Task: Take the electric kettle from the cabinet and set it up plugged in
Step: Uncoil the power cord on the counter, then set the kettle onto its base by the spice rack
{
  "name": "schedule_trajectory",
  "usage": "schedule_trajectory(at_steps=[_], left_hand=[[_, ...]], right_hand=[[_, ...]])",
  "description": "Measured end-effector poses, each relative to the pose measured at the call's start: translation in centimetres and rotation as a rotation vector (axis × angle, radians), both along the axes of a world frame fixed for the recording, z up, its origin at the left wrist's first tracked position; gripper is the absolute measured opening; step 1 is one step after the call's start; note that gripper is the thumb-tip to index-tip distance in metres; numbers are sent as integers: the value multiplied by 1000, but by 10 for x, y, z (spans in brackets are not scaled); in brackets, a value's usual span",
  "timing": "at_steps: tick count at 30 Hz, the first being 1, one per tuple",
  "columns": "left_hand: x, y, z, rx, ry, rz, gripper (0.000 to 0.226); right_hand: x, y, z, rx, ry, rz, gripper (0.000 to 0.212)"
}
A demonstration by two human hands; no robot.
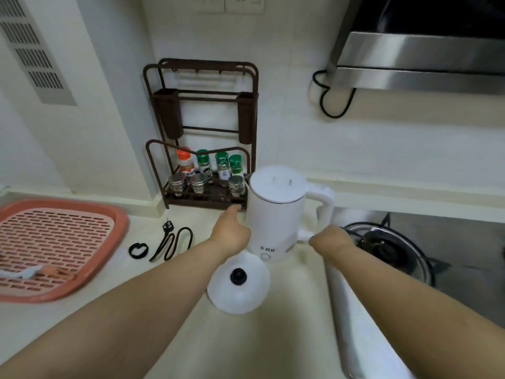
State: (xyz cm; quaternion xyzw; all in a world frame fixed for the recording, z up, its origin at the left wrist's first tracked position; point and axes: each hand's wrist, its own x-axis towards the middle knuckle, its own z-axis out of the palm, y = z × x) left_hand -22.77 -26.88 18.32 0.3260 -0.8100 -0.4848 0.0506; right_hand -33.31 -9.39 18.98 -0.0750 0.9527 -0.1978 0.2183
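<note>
Worktop [287,310], cream, carrying every part of the set. White kettle [273,214] already out of the cabinet, upright, lid shut, not yet seated on round base [240,285] lying just in front. Black power cord [172,243] coiled loose to the left, plug unconnected (wall sockets [229,2] high above). Left hand [232,231] flat against the body, grip loose; right hand [330,237] at the handle's foot, grip unclear. Remaining, by estimate: seating on base, plugging in.
</note>
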Motion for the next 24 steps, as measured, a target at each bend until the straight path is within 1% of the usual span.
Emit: schedule_trajectory(at_steps=[2,3,5,6,7,9,11,16,18,20,24], left_hand=[[-15,16,6,66,15,41,74],[-21,21,8,91,22,64,77],[-27,25,12,147,36,97,81],[-31,27,15,180,50,105,85],[-35,29,16,212,68,111,88],[-40,31,20,248,105,122,92],[-42,33,23,270,115,134,94],[-36,38,32,290,169,167,93],[-29,37,39,287,217,180,92],[-18,36,48,282,278,186,89],[9,31,62,274,348,202,86]], right_hand=[[-16,13,8,-94,12,-76,14],[-25,18,10,-194,4,-116,22],[-35,21,12,-387,-48,-156,54],[-39,23,12,-450,-72,-133,60],[-43,25,12,-474,-80,-86,55],[-49,26,11,-515,-104,-19,37],[-51,24,10,-595,-132,22,26],[-45,22,17,-697,-22,37,26],[-39,21,25,-724,13,34,17],[-31,19,36,-736,26,31,11],[-9,12,47,-768,25,38,11]])
